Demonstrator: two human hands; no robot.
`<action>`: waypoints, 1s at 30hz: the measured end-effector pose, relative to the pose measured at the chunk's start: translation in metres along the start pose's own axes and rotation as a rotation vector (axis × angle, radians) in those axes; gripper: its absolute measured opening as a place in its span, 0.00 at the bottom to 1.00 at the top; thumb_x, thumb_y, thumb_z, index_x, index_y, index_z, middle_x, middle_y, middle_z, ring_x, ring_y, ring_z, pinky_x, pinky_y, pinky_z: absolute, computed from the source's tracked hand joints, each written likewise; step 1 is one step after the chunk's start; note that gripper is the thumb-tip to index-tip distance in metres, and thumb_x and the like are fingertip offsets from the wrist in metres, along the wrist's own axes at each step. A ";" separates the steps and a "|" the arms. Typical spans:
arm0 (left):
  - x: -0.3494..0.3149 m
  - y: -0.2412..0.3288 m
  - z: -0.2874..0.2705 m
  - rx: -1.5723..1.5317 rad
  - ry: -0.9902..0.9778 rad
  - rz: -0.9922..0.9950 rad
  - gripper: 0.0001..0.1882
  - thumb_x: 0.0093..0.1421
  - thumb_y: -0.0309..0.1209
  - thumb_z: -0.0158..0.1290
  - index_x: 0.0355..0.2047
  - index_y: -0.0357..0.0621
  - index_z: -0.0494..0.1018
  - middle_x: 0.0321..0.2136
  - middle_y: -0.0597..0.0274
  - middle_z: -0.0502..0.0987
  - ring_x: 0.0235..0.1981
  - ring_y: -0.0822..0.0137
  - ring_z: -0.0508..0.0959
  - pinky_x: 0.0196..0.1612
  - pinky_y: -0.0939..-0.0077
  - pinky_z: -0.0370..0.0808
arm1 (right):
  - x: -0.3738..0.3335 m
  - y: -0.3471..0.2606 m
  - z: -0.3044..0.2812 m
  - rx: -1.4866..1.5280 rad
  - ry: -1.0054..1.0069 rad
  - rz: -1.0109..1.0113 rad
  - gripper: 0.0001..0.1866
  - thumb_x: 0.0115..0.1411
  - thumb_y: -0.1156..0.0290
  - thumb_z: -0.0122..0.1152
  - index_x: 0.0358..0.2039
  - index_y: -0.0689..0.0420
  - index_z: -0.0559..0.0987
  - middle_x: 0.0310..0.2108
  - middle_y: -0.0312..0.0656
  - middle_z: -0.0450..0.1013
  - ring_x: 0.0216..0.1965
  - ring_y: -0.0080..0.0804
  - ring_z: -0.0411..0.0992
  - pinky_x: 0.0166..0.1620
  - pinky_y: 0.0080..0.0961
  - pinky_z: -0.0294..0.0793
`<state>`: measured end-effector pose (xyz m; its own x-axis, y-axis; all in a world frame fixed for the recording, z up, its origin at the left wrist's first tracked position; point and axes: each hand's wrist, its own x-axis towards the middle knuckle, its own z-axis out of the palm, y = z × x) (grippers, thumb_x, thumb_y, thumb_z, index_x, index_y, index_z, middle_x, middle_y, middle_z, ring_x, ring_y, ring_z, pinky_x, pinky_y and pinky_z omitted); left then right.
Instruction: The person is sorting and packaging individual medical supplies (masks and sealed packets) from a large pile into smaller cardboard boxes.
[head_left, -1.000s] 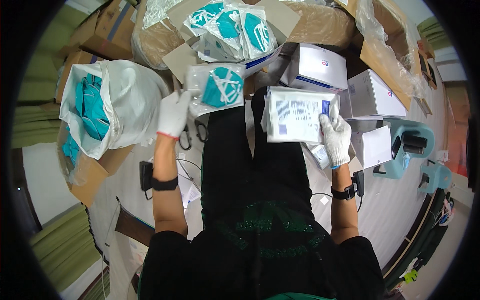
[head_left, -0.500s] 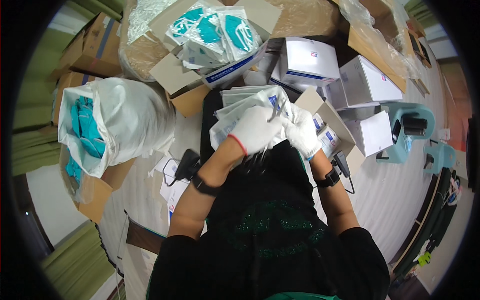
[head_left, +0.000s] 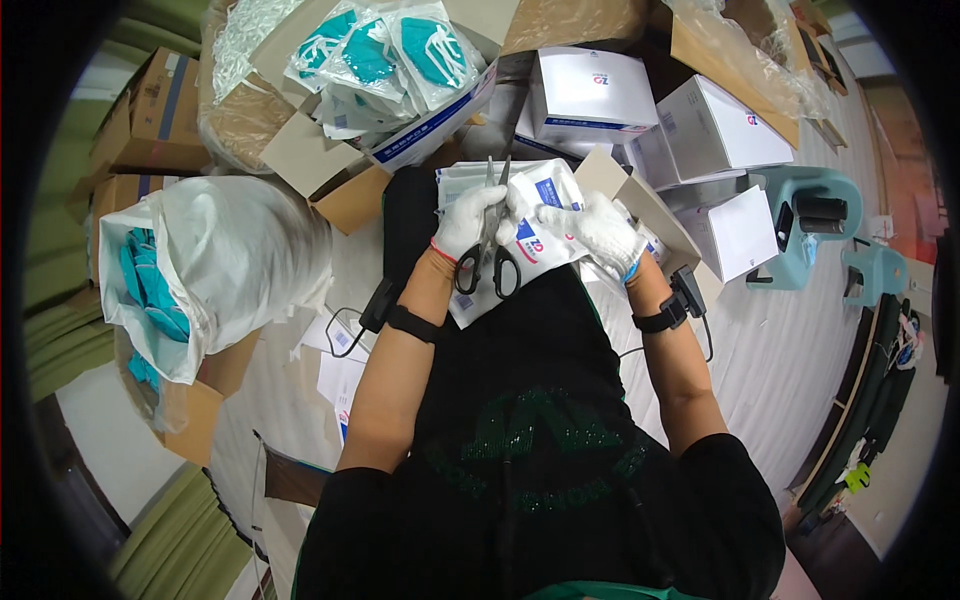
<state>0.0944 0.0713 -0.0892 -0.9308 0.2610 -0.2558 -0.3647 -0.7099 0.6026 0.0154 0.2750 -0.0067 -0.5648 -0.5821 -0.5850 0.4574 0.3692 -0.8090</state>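
My left hand [head_left: 468, 222], in a white knit glove, is closed around a pair of scissors [head_left: 489, 243]. The blades point away from me and the black handle loops hang toward my lap. My right hand [head_left: 597, 236], gloved the same way, grips a flat white pouch [head_left: 546, 257] with a blue printed panel by its right side. The pouch's left edge lies against the scissors and my left fingers; whether those fingers also hold it I cannot tell. More white pouches [head_left: 462, 180] lie under it across my lap.
Beyond my lap, an open box [head_left: 432, 130] holds teal face masks in clear bags. On the left stands a white sack [head_left: 250, 240] of teal masks. An open carton [head_left: 672, 228] with pouches is at my right, near white boxes [head_left: 592, 95] and a pale blue stool [head_left: 825, 190].
My hands have moved apart, and the scissors, blurred before, now show plainly in my left hand. The pouch's printed panel has come into view between my hands.
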 end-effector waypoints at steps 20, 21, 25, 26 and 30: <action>-0.092 0.053 0.022 1.300 0.727 0.010 0.16 0.58 0.40 0.57 0.35 0.37 0.78 0.23 0.57 0.78 0.17 0.67 0.77 0.25 0.71 0.72 | 0.009 0.040 -0.002 0.020 -0.022 -0.262 0.23 0.62 0.66 0.66 0.53 0.66 0.74 0.43 0.40 0.78 0.41 0.23 0.75 0.48 0.23 0.75; -0.082 0.058 0.022 1.447 0.665 0.109 0.15 0.58 0.39 0.56 0.35 0.38 0.77 0.25 0.52 0.78 0.22 0.59 0.78 0.29 0.67 0.74 | 0.005 0.032 0.000 0.028 -0.037 -0.222 0.22 0.62 0.65 0.65 0.51 0.66 0.76 0.43 0.41 0.78 0.42 0.24 0.75 0.49 0.23 0.74; -0.062 0.057 0.020 1.578 0.604 0.159 0.15 0.56 0.37 0.55 0.36 0.38 0.77 0.29 0.44 0.78 0.31 0.45 0.78 0.37 0.61 0.74 | 0.004 0.023 0.001 -0.032 0.014 -0.084 0.20 0.61 0.66 0.66 0.49 0.66 0.77 0.39 0.37 0.79 0.39 0.23 0.75 0.46 0.24 0.76; -0.061 0.055 0.015 1.613 0.583 0.219 0.14 0.57 0.37 0.55 0.37 0.39 0.78 0.28 0.47 0.80 0.27 0.51 0.80 0.33 0.65 0.75 | 0.008 0.031 0.000 -0.022 0.013 -0.120 0.16 0.62 0.68 0.64 0.45 0.65 0.78 0.37 0.36 0.78 0.36 0.21 0.75 0.43 0.23 0.76; -0.078 0.071 0.020 0.831 0.712 0.252 0.14 0.62 0.36 0.54 0.41 0.39 0.80 0.26 0.63 0.81 0.12 0.80 0.69 0.17 0.84 0.62 | 0.011 0.051 -0.031 -0.001 0.046 -0.589 0.08 0.63 0.70 0.61 0.33 0.61 0.81 0.32 0.36 0.77 0.33 0.20 0.73 0.37 0.20 0.74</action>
<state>0.1408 0.0139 -0.0116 -0.8513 -0.4507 -0.2685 -0.3184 0.0370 0.9472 0.0112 0.3094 -0.0561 -0.7528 -0.6571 -0.0390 0.0567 -0.0057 -0.9984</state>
